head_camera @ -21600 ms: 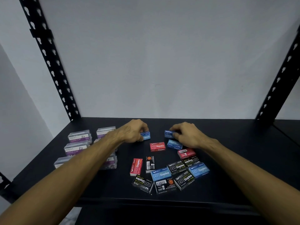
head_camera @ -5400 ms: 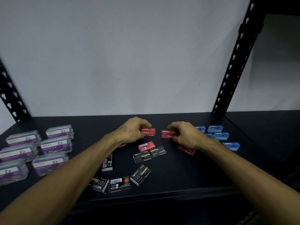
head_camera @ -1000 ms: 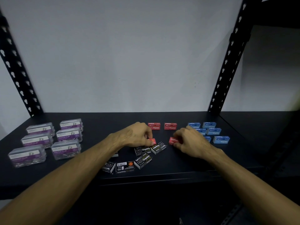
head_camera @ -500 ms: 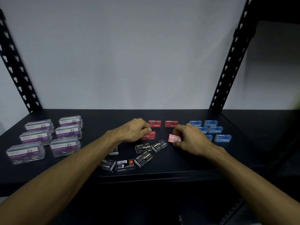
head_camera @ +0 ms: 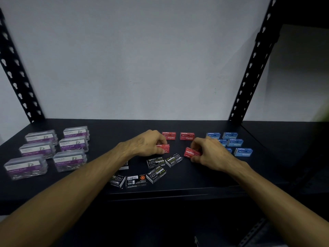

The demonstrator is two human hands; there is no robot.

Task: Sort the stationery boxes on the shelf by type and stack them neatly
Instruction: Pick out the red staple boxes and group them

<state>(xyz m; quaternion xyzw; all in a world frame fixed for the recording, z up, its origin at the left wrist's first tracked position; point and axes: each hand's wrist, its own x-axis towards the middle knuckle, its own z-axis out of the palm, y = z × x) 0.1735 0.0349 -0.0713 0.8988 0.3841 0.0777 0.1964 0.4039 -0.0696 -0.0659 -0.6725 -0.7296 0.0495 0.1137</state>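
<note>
On the black shelf (head_camera: 204,180), my left hand (head_camera: 146,143) grips a red staples box (head_camera: 164,148) and my right hand (head_camera: 208,151) pinches a second red staples box (head_camera: 191,152), tilted. Behind them sit two red boxes side by side, one on the left (head_camera: 169,136) and one on the right (head_camera: 187,136). Several blue staples boxes (head_camera: 235,142) are grouped at the right, partly hidden by my right hand. Several black staples boxes (head_camera: 155,162) lie scattered in front of my hands. Clear paper clip boxes (head_camera: 73,143) with purple labels stand in two rows at the left.
Black perforated shelf posts rise at the back left (head_camera: 19,73) and back right (head_camera: 252,68) against a white wall. The shelf's front edge (head_camera: 160,193) runs just below the black boxes. A darker shelf bay (head_camera: 293,139) lies to the right.
Both hands have shifted slightly towards the back of the shelf, each carrying its red box closer to the two red boxes in the rear row.
</note>
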